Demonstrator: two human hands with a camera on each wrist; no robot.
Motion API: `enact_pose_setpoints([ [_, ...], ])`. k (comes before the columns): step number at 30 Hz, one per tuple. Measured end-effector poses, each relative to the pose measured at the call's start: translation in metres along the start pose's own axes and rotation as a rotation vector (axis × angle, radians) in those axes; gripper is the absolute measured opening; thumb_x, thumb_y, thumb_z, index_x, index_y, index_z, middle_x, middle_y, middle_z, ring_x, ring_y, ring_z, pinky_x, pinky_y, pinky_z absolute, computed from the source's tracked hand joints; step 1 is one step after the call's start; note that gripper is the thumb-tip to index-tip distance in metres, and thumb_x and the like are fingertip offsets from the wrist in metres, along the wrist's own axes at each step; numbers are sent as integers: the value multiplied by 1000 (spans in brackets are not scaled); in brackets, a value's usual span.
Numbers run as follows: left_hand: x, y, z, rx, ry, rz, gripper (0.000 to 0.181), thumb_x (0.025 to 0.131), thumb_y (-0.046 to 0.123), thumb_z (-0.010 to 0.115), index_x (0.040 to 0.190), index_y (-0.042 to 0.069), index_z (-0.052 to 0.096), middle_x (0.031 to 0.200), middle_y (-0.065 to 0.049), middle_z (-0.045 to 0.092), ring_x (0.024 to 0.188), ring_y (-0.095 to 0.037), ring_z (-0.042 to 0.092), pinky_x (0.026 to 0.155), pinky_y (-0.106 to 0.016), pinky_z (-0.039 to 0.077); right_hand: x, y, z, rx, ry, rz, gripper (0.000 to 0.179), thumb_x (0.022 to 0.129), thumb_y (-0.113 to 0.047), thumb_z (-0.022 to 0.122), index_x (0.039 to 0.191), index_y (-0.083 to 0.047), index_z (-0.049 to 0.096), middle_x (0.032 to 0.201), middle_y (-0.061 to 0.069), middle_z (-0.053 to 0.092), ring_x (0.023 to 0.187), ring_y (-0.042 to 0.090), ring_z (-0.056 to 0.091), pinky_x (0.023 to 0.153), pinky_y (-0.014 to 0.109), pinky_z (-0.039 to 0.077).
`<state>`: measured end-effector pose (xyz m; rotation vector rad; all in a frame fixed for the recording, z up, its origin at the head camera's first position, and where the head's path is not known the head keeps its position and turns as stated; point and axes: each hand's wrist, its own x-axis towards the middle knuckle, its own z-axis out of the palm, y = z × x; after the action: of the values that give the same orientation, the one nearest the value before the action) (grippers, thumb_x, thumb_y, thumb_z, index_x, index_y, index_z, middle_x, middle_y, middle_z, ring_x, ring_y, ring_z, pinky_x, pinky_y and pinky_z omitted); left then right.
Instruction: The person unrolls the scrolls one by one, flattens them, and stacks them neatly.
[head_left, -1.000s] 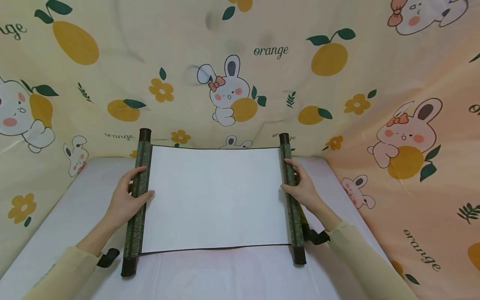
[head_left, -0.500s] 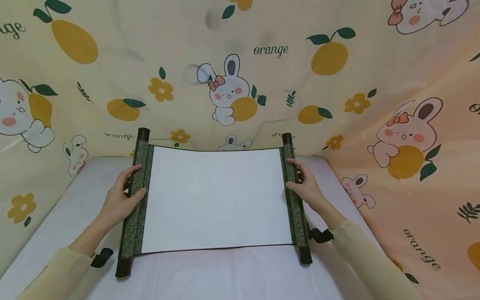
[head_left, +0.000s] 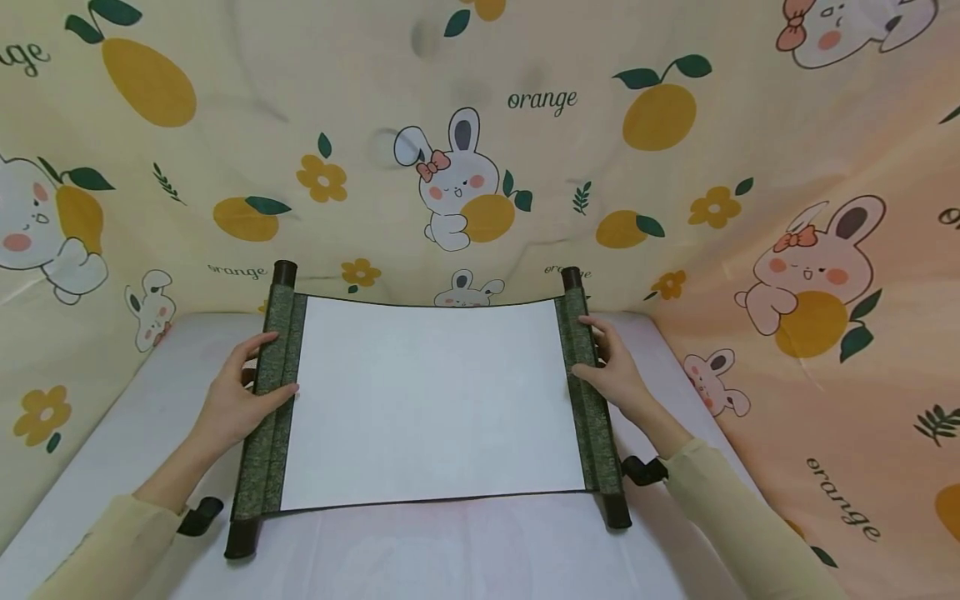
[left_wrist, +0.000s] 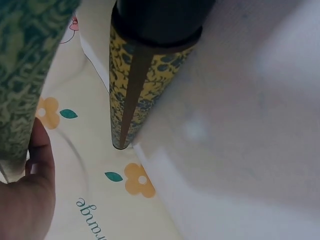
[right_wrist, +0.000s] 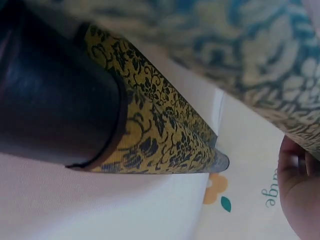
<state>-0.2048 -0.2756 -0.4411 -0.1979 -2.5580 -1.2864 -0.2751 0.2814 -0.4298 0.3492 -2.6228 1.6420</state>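
A hanging scroll (head_left: 435, 400) with a white sheet and green patterned side borders is spread between my hands. My left hand (head_left: 234, 398) grips its left border (head_left: 258, 450), the thumb lying over the front. The right border (head_left: 587, 408) is held by my right hand (head_left: 617, 371), thumb in front and other fingers partly hidden behind. Dark end caps stick out above and below both sides. In the left wrist view a yellow, dark-flowered roller (left_wrist: 150, 75) with a black cap shows beside the hand (left_wrist: 30, 200). A similar roller (right_wrist: 155, 140) appears in the right wrist view.
A white-covered table (head_left: 450, 554) lies under the scroll. Behind it and along both sides hangs a cream cloth (head_left: 360, 92) printed with rabbits, oranges and flowers. Dark straps (head_left: 200, 517) hang near both sleeves.
Both hands have moved apart, the left one farther, so more of the green side borders shows. The sheet's top edge now sags slightly more.
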Motion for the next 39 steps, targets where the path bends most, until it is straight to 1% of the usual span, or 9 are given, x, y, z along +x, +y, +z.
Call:
enact_pose_setpoints([
  [5,-1,-3,-2,1,28,40,78,93,3,76,160,8,36,143,-33,35,93,-27,56,66,-17,48,0,1,-2,7,-9,-16,83,95,4,66,164,-23,29,156,25,39,113,38,54,82,43,47],
  [12,-1,-6,-3,-13,21,3,74,98,7,71,162,11,35,151,-31,39,94,-7,59,69,-15,50,0,6,-3,-29,-14,-27,74,94,4,63,161,-19,41,167,14,29,141,41,41,95,50,40],
  [15,-2,-7,-6,-16,5,-18,74,99,10,70,163,12,33,151,-32,40,95,-12,62,69,-16,51,1,7,-3,-54,-19,-22,74,94,0,70,160,-20,41,167,13,29,148,41,33,106,57,39],
  [20,-4,-9,-13,-12,-14,-37,75,101,13,69,165,11,29,150,-35,39,108,-45,62,69,-14,49,2,9,-4,-84,-31,-8,81,92,-6,79,161,-21,38,167,17,25,149,46,29,109,66,37],
  [26,-4,-15,-27,69,-35,-31,74,103,17,67,165,10,27,148,-39,41,117,-56,58,71,-7,45,3,12,-6,-83,-32,-9,85,93,0,74,164,-21,33,161,26,27,136,51,45,99,60,46],
  [28,-3,-18,-32,101,-49,-23,73,103,19,66,164,8,27,149,-41,41,124,-58,53,80,-19,53,4,13,-7,-99,-33,-5,85,93,0,75,164,-22,33,157,28,35,125,50,54,92,54,51],
  [30,-1,-21,-36,119,-69,-18,73,104,19,66,164,6,27,150,-42,40,130,-60,46,90,-40,57,6,14,-7,-139,-37,2,86,93,-3,76,164,-24,33,152,29,43,117,46,60,86,49,53],
  [33,2,-27,-40,129,-110,-24,73,104,19,65,163,1,26,150,-43,39,131,-63,44,92,-72,47,9,15,-5,-216,-57,13,85,92,-9,77,164,-24,34,146,29,51,114,44,62,85,49,55],
  [39,7,-42,-42,180,-206,-72,75,105,24,63,162,-3,22,152,-45,34,129,-65,43,94,-74,45,15,21,6,-288,-111,56,86,92,-14,76,165,-22,32,150,28,48,116,41,62,82,45,55],
])
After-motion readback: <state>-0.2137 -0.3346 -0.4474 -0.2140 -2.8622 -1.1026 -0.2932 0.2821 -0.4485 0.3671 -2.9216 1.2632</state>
